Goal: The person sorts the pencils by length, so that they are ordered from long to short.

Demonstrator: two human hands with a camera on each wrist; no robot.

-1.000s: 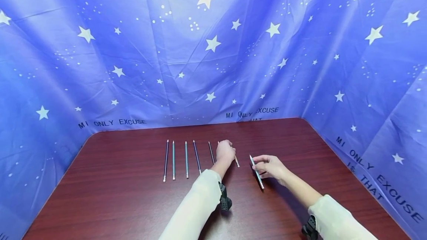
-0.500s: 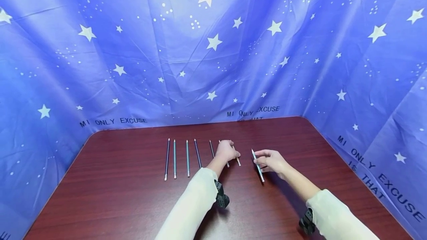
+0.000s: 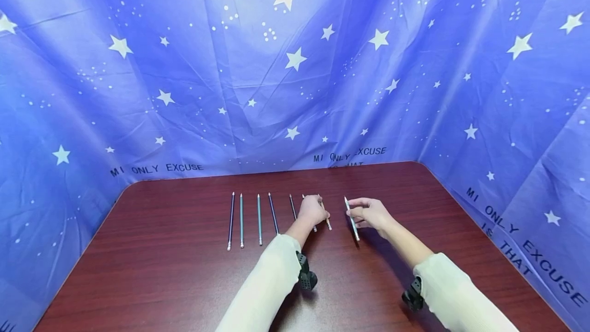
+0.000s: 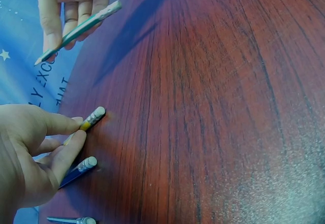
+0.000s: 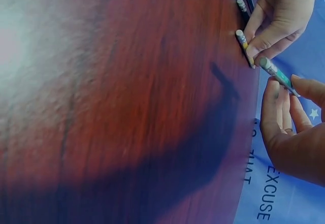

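Note:
My left hand [image 3: 312, 210] is over the right end of a row of pencils. Its thumb and a finger pinch a pencil with a yellow band [image 4: 85, 125] near the eraser end, and the pencil lies at the table. Beside it is a dark blue pencil [image 4: 78, 172], partly hidden under the hand. To the right, my right hand [image 3: 372, 215] holds a green pencil [image 4: 76, 33] between thumb and fingers, raised above the table. Its sharpened tip points away from me and its eraser [image 5: 266, 62] towards me.
More pencils lie spaced out to the left: a dark blue one [image 3: 231, 222], a teal one [image 3: 241, 222], another teal one [image 3: 259, 219] and a second dark blue one [image 3: 273, 213]. A star-patterned blue cloth [image 3: 258, 91] hangs around the back and sides of the brown table [image 3: 138, 270].
My right hand has carried the green pencil farther from me and slightly left. The left hand has shifted a little right, its fingers now on the yellow-banded pencil.

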